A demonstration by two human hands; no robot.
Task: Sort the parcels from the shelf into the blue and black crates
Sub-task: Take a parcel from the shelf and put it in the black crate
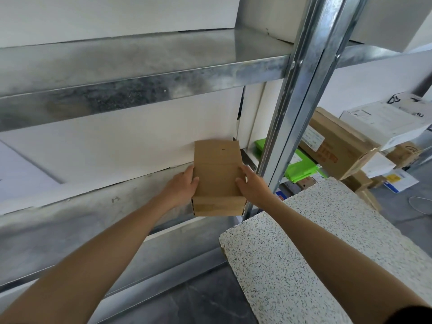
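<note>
A small brown cardboard parcel (217, 176) sits at the right end of a galvanised metal shelf (93, 220), its front end at the shelf's edge. My left hand (183, 187) grips its left side, thumb on top. My right hand (252, 185) grips its right side the same way. Neither the blue crate nor the black crate is in view.
A steel upright post (301, 90) stands just right of the parcel. A speckled white slab (315, 242) lies below my right arm. Behind the post are green packets (297, 167), brown cartons (336, 141) and a white box (385, 122). An upper shelf (140, 66) hangs overhead.
</note>
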